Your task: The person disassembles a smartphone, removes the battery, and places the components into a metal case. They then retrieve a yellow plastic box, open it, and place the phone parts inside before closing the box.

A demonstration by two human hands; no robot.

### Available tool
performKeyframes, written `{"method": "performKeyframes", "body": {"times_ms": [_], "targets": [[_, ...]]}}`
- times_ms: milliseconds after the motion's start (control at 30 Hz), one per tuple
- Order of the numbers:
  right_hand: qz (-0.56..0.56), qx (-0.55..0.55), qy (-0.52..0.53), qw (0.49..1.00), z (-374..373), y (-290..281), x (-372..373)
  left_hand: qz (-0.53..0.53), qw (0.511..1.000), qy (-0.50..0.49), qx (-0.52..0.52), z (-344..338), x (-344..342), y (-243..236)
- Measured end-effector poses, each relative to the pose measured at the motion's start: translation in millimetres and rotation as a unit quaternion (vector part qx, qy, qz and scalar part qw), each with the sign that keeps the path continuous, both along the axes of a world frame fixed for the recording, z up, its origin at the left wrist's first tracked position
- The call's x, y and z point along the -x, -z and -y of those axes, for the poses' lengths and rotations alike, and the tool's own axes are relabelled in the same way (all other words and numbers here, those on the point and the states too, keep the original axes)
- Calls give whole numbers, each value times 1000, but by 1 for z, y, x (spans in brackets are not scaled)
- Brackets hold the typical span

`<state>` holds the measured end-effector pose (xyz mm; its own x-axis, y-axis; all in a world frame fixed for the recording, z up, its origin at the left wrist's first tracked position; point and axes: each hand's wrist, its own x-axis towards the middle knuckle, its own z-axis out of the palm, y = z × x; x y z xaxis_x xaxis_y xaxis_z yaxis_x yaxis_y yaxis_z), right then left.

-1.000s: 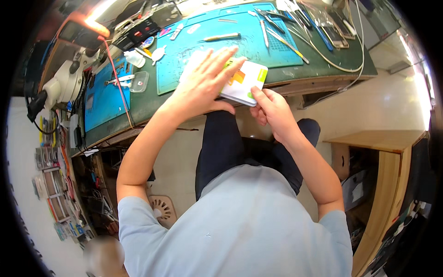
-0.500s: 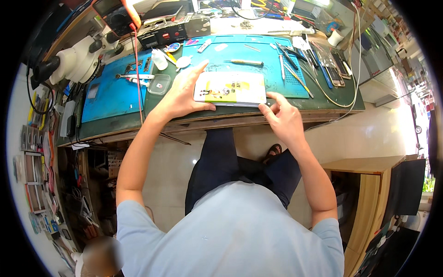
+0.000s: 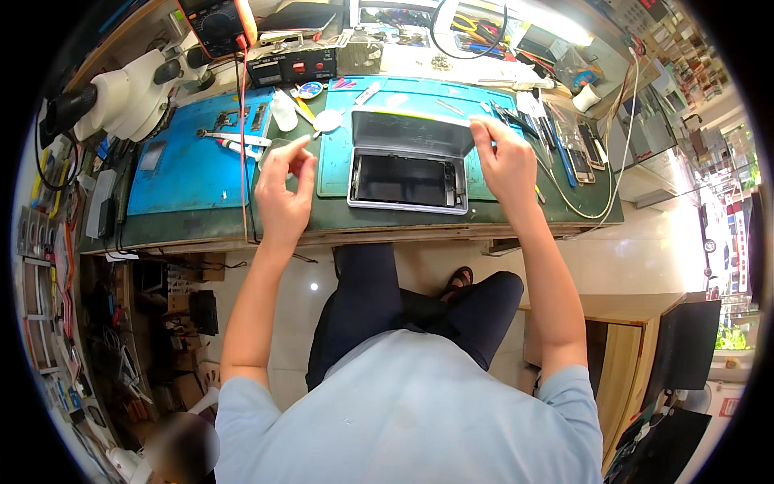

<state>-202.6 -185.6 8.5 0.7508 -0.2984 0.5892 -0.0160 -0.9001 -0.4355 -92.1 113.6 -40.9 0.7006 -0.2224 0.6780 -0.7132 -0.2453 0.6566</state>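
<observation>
A grey hinged case (image 3: 361,206) lies near the bench's front edge, its lid (image 3: 407,131) raised at the back. Inside rests a black phone (image 3: 403,179), or a phone screen, dark side up. My right hand (image 3: 508,157) grips the lid's upper right corner between thumb and fingers. To the left of the case, my left hand (image 3: 284,194) hovers with loosely bent fingers; thumb and forefinger are apart and nothing shows between them. Behind that hand is a clear plastic dish (image 3: 278,147), partly hidden. A white bottle (image 3: 284,111) stands just beyond it.
Blue work mats (image 3: 185,181) cover much of the green bench. A microscope (image 3: 121,101) stands at the left, with a multimeter (image 3: 216,28) beyond. Opened phones (image 3: 574,153), tweezers and a white cable (image 3: 621,177) lie at the right.
The case was closed and held between both hands; now it sits on the bench with its lid up. My left hand has let go and moved down-left; my right hand has risen with the lid.
</observation>
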Motion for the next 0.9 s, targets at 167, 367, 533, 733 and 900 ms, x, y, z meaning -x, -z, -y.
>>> {"method": "performKeyframes", "body": {"times_ms": [167, 367, 533, 733, 900], "targets": [[7, -40, 35, 999, 4, 5, -30, -73, 997, 27, -28, -2, 6, 3], [0, -89, 22, 996, 12, 17, -33, -61, 995, 20, -73, 3, 7, 2], [19, -43, -6, 999, 32, 27, -33, -65, 994, 40, -79, 14, 12, 12], [-4, -148, 56, 987, 37, 37, -12, 49, 996, 50, -53, 22, 9, 7], [129, -154, 41, 979, -10, -8, 36, -9, 980, 178, 90, 14, 31, 0]]}}
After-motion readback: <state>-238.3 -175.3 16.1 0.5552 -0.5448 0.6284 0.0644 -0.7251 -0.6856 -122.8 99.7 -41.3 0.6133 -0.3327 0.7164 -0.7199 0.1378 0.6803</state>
